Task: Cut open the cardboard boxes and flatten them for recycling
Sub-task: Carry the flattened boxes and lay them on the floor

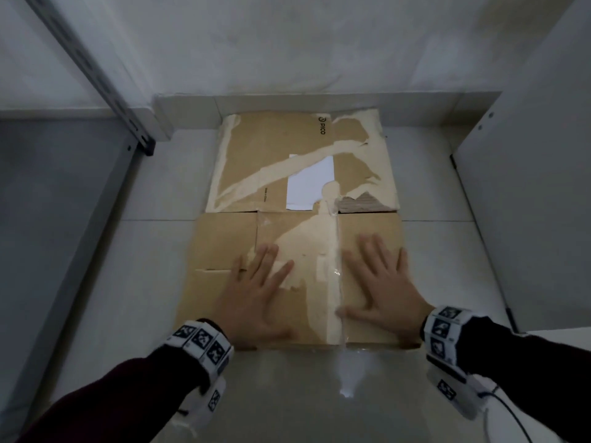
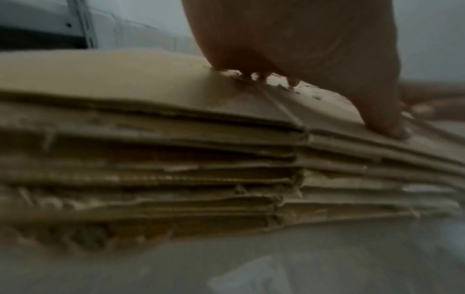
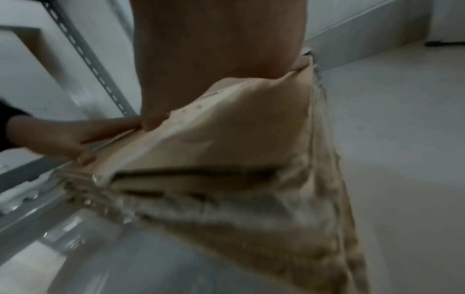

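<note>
Left hand [image 1: 256, 292] and right hand [image 1: 380, 282], fingers spread flat, press stacked flattened cardboard [image 1: 300, 225] on the pale tiled floor [image 1: 153, 203] by a white wall [image 1: 287, 43]

Head view: the far panel of the flattened cardboard box [image 1: 281, 161] carries a black printed logo with the word "PICO" [image 1: 322, 125], running sideways near the panel's far edge. A smaller line of black print [image 1: 265, 194] stands beside the white label [image 1: 308, 183] on the same panel; it is too small to read. The label itself shows no legible text. The wristbands [image 1: 201, 342] bear black-and-white square marker patterns, not lettering. Both wrist views show no readable text.
</note>
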